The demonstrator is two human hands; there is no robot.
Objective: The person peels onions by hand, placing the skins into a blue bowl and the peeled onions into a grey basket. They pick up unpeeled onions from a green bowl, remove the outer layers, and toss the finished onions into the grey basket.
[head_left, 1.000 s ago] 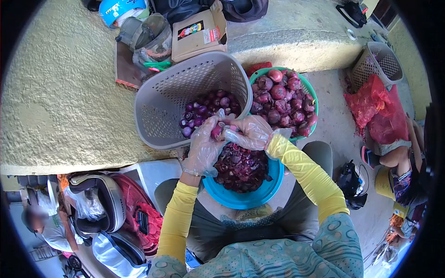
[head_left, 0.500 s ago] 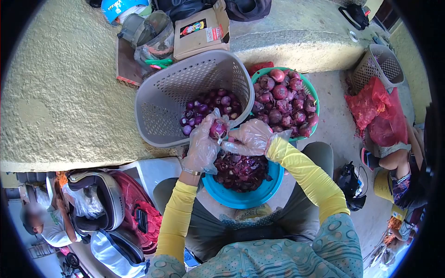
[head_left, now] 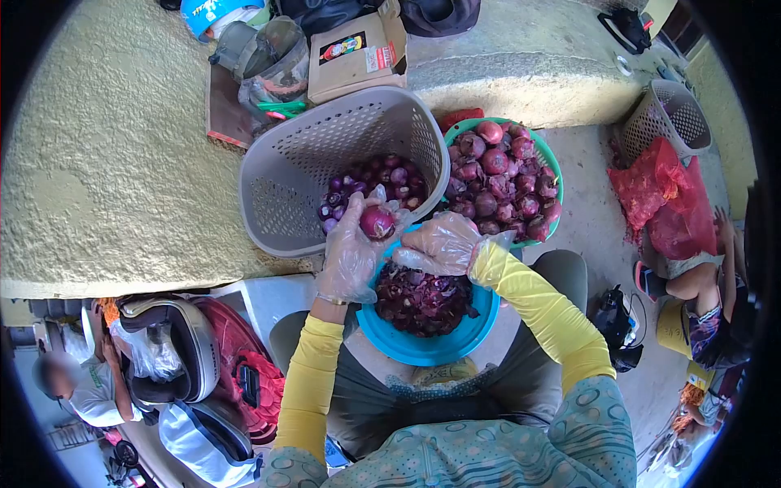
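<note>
Wrapped in a clear plastic glove, my left hand holds a red onion at the near rim of a grey perforated basket. Peeled purple onions lie inside that basket. My right hand, gloved too, is just right of the onion with its fingers pinched together; what they hold, if anything, is too small to tell. Below both hands, a blue basin contains dark onion skins. Unpeeled onions fill a green basket at the right.
Behind the grey basket are a cardboard box and a plastic container on a ledge. Red mesh bags and another basket are at the right. One person sits at lower left, others at the right edge.
My right hand has drawn slightly away from the onion, leaving a gap. The onion in my left hand has turned and shifted slightly left, and more of its smooth surface shows.
</note>
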